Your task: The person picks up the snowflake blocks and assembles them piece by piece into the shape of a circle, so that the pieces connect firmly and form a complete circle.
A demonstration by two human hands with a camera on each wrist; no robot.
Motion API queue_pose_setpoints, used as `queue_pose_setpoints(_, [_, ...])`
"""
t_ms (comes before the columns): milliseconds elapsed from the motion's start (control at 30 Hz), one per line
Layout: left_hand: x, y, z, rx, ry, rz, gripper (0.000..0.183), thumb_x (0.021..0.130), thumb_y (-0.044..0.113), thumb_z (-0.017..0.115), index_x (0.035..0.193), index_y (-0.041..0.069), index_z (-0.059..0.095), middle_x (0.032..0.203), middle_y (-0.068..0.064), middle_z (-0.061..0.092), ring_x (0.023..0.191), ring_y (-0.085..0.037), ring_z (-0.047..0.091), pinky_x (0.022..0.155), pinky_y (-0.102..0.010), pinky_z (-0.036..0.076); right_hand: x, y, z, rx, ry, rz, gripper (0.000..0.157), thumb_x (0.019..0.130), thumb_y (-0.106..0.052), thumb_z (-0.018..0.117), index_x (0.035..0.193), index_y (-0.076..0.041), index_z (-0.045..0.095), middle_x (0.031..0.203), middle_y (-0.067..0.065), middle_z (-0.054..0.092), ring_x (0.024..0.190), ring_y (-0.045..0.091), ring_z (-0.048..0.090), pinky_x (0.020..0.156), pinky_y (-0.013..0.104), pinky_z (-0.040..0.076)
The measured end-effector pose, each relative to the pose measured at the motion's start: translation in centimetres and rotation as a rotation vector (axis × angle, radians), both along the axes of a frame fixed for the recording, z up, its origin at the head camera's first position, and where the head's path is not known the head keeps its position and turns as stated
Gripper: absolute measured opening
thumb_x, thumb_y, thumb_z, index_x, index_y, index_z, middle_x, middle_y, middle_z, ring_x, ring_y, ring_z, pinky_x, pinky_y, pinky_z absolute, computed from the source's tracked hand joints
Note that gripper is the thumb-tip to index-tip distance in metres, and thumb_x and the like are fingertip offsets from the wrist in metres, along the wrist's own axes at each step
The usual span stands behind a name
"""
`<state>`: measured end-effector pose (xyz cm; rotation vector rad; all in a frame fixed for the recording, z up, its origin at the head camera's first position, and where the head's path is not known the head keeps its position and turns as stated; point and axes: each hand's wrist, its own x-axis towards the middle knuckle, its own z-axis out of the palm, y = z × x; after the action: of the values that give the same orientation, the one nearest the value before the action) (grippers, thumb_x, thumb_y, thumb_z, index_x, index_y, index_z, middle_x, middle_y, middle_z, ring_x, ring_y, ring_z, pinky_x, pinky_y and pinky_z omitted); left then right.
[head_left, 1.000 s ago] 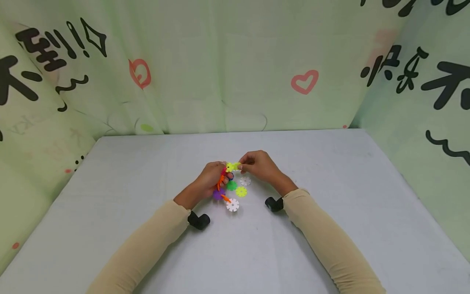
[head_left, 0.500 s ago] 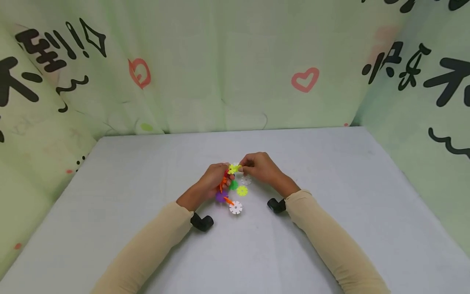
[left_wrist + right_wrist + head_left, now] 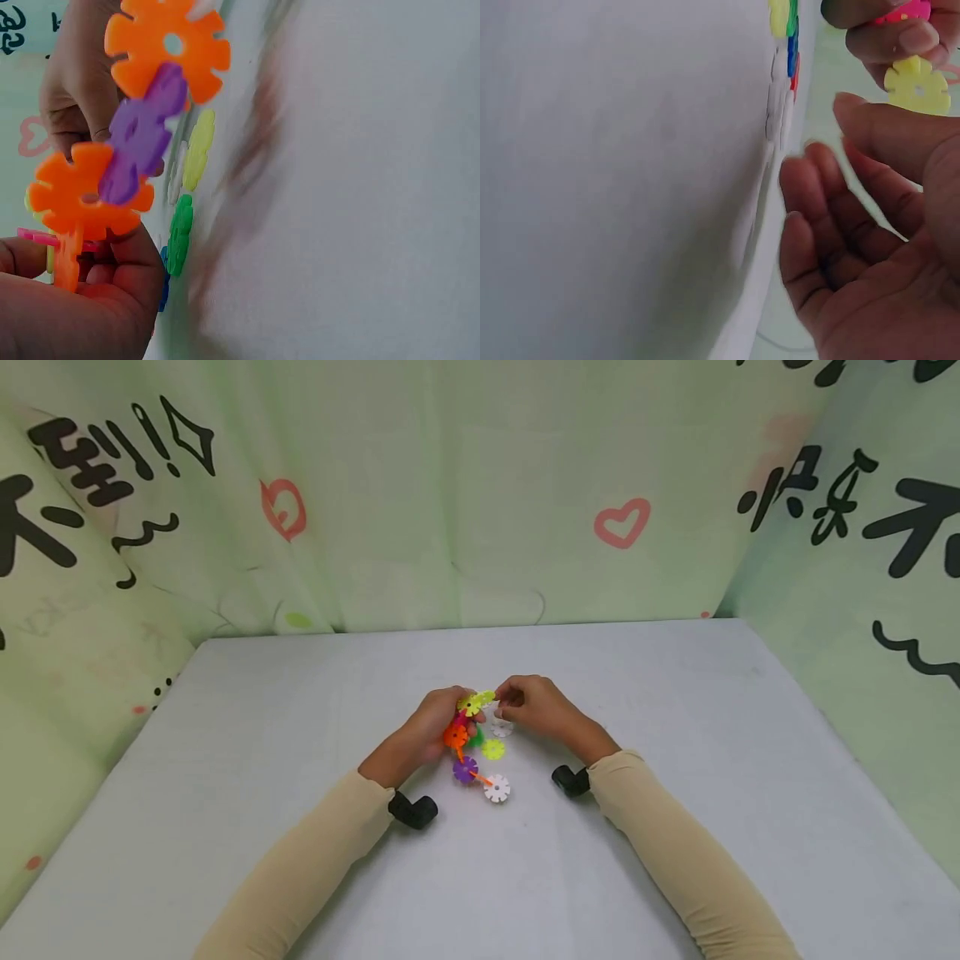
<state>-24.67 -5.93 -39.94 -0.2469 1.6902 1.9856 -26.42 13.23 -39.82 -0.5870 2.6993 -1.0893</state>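
White table [image 3: 315, 860] | left hand [image 3: 433, 722]: clamped on a multicoloured chain of notched plastic discs [image 3: 456, 737], raised well in from the table's far edge, white tail disc [image 3: 497, 788] newly swung toward the right edge | right hand [image 3: 538, 703]: fingers parted, no longer pinching the chain's yellow notched disc [image 3: 913, 82], whose joint seems made | green notched disc [image 3: 180, 235] lying alongside

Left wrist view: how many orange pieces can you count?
3: one orange piece above the purple piece, another below it, a third edge-on at the left hand; more may be hidden.
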Motion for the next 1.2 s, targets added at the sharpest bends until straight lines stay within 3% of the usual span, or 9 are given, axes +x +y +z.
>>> queue_pose_setpoints(233, [-0.14,-0.71,0.09,0.091,-0.051,0.08,0.044,0.101,0.022,0.027,0.135,0.005,0.05,0.083,-0.011,0.055,0.062,-0.018,0.054,0.062,-0.024,0.053,0.03,0.53,0.12,0.062,-0.081,0.046,0.03,0.085,-0.011,0.075,0.113,-0.001,0.069,0.105,0.007,0.065,0.093,0.023,0.055,0.084,0.035,0.048])
queue_pose_setpoints(400, [-0.03,-0.9,-0.04,0.161,-0.077,0.036,0.046,0.098,0.02,0.026,0.135,0.001,0.044,0.078,-0.01,0.051,0.064,-0.021,0.058,0.063,-0.029,0.055,0.04,0.42,0.1,0.099,-0.106,0.105,0.03,0.085,-0.008,0.074,0.113,-0.001,0.069,0.108,0.006,0.066,0.094,0.022,0.055,0.085,0.035,0.048])
queue_pose_setpoints(533, [-0.09,-0.69,-0.2,0.11,-0.044,-0.015,0.043,0.103,0.037,0.039,0.132,0.006,0.042,0.075,-0.006,0.051,0.06,-0.017,0.054,0.06,-0.024,0.052,0.12,0.39,0.1,0.113,-0.109,0.121,0.024,0.084,-0.007,0.075,0.107,-0.001,0.069,0.098,0.005,0.064,0.088,0.02,0.056,0.081,0.032,0.048])
queue_pose_setpoints(667, [-0.08,-0.5,-0.37,-0.003,0.025,-0.057,0.053,0.097,0.045,0.056,0.131,0.005,0.049,0.076,-0.004,0.051,0.061,-0.014,0.051,0.058,-0.021,0.05,0.17,0.55,-0.02,0.096,-0.106,0.1,0.021,0.083,-0.008,0.076,0.1,-0.003,0.064,0.088,0.005,0.059,0.081,0.019,0.052,0.075,0.03,0.046])
queue_pose_setpoints(767, [-0.07,-0.54,-0.5,-0.046,0.048,-0.073,0.051,0.096,0.042,0.059,0.129,0.002,0.057,0.077,-0.003,0.05,0.063,-0.014,0.05,0.058,-0.02,0.049,0.03,0.72,-0.25,0.083,-0.089,0.089,0.022,0.083,-0.01,0.077,0.098,-0.004,0.062,0.082,0.004,0.056,0.078,0.019,0.051,0.07,0.03,0.044])
queue_pose_setpoints(967, [-0.02,-0.72,-0.31,-0.016,0.015,-0.068,0.046,0.098,0.038,0.057,0.127,0.002,0.057,0.077,-0.003,0.05,0.064,-0.014,0.049,0.056,-0.019,0.047,-0.37,0.87,-0.4,0.023,-0.058,0.037,0.021,0.088,-0.015,0.073,0.106,-0.007,0.065,0.076,0.005,0.055,0.069,0.018,0.049,0.062,0.029,0.041])
queue_pose_setpoints(1200, [-0.04,-0.83,-0.25,0.032,0.009,-0.114,0.044,0.1,0.034,0.056,0.124,-0.002,0.057,0.08,-0.004,0.052,0.064,-0.013,0.048,0.056,-0.02,0.045,-0.64,0.74,-0.28,-0.074,0.055,-0.032,0.022,0.094,-0.015,0.067,0.114,-0.006,0.068,0.077,0.005,0.06,0.067,0.019,0.052,0.06,0.03,0.043])
